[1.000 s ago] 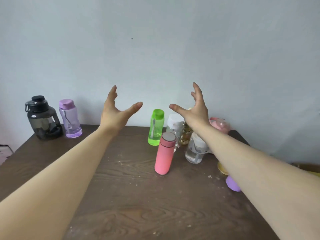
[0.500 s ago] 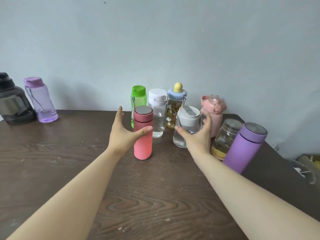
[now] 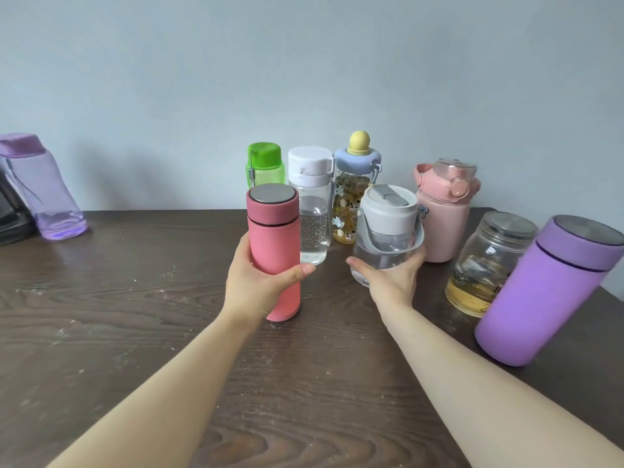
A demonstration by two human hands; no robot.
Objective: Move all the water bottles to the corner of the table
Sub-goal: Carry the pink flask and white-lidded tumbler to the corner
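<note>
My left hand [image 3: 256,285] grips a pink flask [image 3: 274,238] with a metal top, standing upright on the dark wooden table [image 3: 135,315]. My right hand [image 3: 391,278] wraps around the lower part of a clear bottle with a grey lid and handle [image 3: 388,217]. Behind them stand a green bottle [image 3: 265,165], a clear white-capped bottle [image 3: 312,204] and a cartoon-printed bottle with a yellow knob [image 3: 353,197]. To the right are a pink bottle [image 3: 444,211], a glass jar [image 3: 486,265] and a purple flask [image 3: 547,292].
At the far left by the wall stand a translucent purple bottle [image 3: 44,190] and, partly cut off by the frame, a dark jug [image 3: 11,211]. The wall runs along the table's back edge. The table's right edge passes just behind the purple flask.
Both hands came down from the air onto the bottles; the left closed around the pink flask, the right around the grey-lidded bottle. The view has moved closer and to the right.
</note>
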